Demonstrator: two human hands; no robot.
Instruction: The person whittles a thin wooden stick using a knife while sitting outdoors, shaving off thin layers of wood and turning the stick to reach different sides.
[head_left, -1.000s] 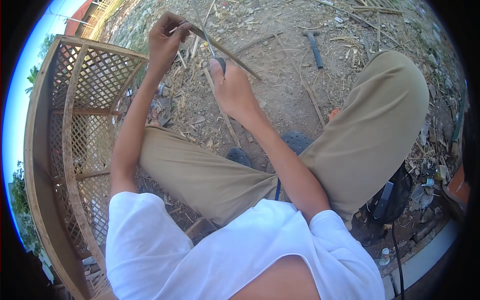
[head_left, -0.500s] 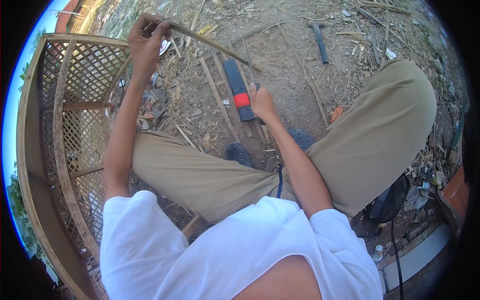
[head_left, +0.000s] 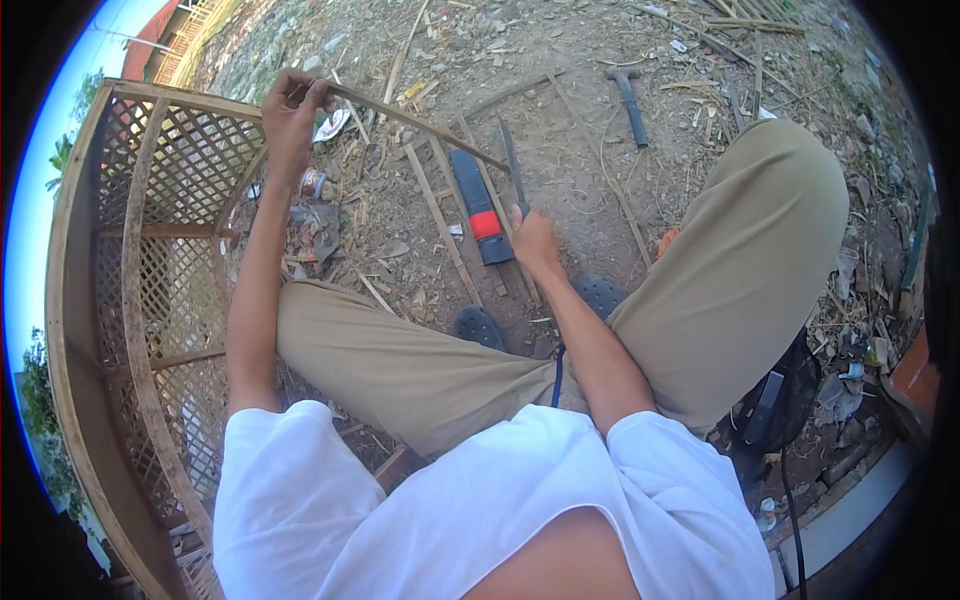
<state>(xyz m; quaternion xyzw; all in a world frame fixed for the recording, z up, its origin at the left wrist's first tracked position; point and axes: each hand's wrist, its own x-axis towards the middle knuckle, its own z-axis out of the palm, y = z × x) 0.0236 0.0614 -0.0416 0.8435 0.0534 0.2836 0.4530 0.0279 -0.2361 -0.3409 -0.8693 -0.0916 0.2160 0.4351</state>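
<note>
My left hand (head_left: 290, 112) is raised at the far left, its fingers pinched around one end of a thin wooden strip (head_left: 415, 122). The strip slants down to the right, and its other end meets the blade of a knife (head_left: 512, 160). In front of my body, my right hand (head_left: 535, 242) is wrapped around the knife's handle, with the blade pointing up and away. Whether the blade cuts into the strip or only touches it, I cannot tell. Just left of the knife lies a black sheath (head_left: 470, 182) with a red band, resting on wooden strips (head_left: 442, 222).
A hammer (head_left: 630, 110) lies on the dirt at the far right. On the left stands a wooden lattice frame (head_left: 128, 290). Wood scraps and litter cover the ground, and a black bag (head_left: 785, 400) sits beside my right leg. My dark clogs (head_left: 480, 326) are between the strips and my legs.
The whole view has shifted slightly. The knife blade has turned to show more of its flat side, and the strip's far end now lies against it instead of reaching past it.
</note>
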